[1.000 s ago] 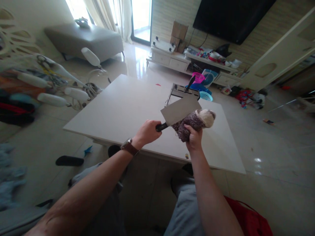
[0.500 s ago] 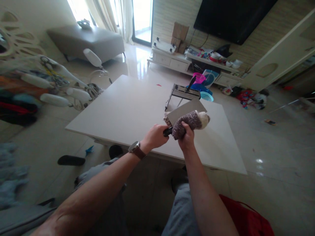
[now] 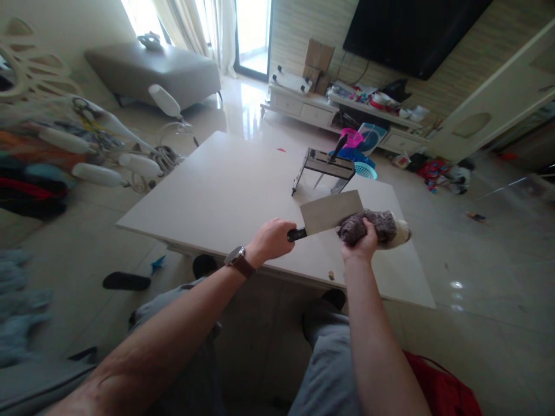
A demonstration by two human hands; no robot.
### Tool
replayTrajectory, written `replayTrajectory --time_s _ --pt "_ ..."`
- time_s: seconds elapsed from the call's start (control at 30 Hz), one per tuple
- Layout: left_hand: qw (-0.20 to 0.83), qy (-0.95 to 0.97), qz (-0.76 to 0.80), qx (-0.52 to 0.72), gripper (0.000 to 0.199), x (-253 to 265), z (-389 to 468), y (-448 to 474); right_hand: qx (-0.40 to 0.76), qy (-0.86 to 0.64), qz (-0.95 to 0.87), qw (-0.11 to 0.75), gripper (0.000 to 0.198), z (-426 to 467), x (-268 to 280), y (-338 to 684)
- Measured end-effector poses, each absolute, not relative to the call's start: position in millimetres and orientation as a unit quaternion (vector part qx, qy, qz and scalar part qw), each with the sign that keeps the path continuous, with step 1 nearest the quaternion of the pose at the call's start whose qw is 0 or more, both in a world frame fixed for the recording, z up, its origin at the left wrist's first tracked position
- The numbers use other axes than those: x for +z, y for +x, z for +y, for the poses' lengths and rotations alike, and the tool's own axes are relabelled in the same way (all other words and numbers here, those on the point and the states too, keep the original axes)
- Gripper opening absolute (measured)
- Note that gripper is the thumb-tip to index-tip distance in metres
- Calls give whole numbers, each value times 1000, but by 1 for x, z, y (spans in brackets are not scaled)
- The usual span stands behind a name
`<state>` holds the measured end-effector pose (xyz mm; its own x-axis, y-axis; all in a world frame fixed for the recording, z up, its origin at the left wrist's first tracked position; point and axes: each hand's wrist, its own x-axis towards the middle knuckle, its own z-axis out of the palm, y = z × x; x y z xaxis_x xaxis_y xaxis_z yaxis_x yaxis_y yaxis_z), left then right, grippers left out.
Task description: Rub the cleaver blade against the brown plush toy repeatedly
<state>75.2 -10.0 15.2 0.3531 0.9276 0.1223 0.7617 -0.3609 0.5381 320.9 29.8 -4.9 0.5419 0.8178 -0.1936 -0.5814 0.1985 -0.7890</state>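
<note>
While the left hand grips a cleaver over the bench's near edge, the right hand clutches a fuzzy cloth; wiping should keep fingers off the blade's edge.

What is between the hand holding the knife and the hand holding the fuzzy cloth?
In the head view, the cleaver's blade spans between the left hand and the right hand gripping the fuzzy cloth.

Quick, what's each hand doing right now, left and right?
Left hand: closed around the black handle of the cleaver.
Right hand: closed on the fuzzy cloth, beside the blade.
</note>
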Motion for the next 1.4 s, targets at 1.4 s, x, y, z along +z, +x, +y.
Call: replayTrajectory --time_s 1.4 --pt "222 806 508 207 20 8 -11 83 414 -474 -154 762 35 32 -24 288"
